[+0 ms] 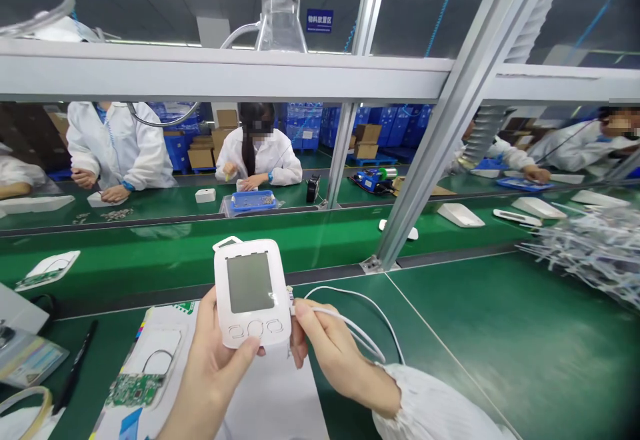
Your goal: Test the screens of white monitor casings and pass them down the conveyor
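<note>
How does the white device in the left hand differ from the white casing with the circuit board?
The white device is held up in the left hand; the white casing lies on the white sheet.
The white device shows a grey screen and button outlines; the white casing has a green circuit board exposed at its near end.

glossy white plastic monitor (233, 327), smooth grey screen (250, 282), shiny metal post (450, 113), matt brown cardboard boxes (367, 135)

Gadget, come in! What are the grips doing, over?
Left grip: holding gadget, screen blank. Right grip: on cable at gadget's side. In the way: left thumb, over gadget's bottom edge.
</note>
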Demonstrator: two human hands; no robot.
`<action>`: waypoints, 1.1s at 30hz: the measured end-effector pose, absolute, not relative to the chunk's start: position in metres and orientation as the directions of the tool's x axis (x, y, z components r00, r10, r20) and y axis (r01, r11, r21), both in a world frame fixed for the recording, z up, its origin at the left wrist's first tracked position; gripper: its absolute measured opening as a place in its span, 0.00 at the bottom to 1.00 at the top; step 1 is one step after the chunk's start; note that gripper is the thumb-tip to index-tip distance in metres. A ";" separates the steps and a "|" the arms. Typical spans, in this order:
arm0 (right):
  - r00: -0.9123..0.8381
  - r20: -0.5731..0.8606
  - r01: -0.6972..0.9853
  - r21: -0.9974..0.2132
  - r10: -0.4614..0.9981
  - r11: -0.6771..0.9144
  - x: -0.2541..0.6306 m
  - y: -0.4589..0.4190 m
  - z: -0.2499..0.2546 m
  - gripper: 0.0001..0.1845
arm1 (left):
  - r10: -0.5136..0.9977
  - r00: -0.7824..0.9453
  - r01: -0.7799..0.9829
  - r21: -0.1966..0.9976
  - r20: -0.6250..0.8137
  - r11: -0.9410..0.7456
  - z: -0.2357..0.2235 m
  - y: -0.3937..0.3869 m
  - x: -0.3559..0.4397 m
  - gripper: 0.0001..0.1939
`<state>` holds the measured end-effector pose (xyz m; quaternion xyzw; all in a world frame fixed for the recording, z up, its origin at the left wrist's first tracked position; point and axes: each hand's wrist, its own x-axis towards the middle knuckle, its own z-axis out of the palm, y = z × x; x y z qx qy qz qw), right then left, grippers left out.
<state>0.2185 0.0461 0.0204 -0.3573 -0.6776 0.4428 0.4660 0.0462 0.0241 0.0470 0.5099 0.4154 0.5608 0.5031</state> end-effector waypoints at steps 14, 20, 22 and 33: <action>-0.305 0.254 -0.209 -0.958 0.918 0.196 0.209 0.054 0.022 0.21 | 0.980 0.154 0.173 0.973 0.123 -0.150 0.043 0.022 0.037 0.37; -0.326 0.224 -0.219 -0.963 0.919 0.157 0.209 0.053 0.019 0.21 | 0.985 0.157 0.248 0.962 0.074 -0.112 0.052 0.022 0.037 0.35; -0.322 0.226 -0.223 -0.962 0.919 0.159 0.209 0.053 0.020 0.22 | 0.986 0.151 0.220 0.970 0.071 -0.104 0.055 0.022 0.038 0.35; -0.328 0.201 -0.196 -0.970 0.923 0.142 0.210 0.052 0.021 0.22 | 0.992 0.118 0.287 0.956 0.035 -0.067 0.057 0.022 0.037 0.29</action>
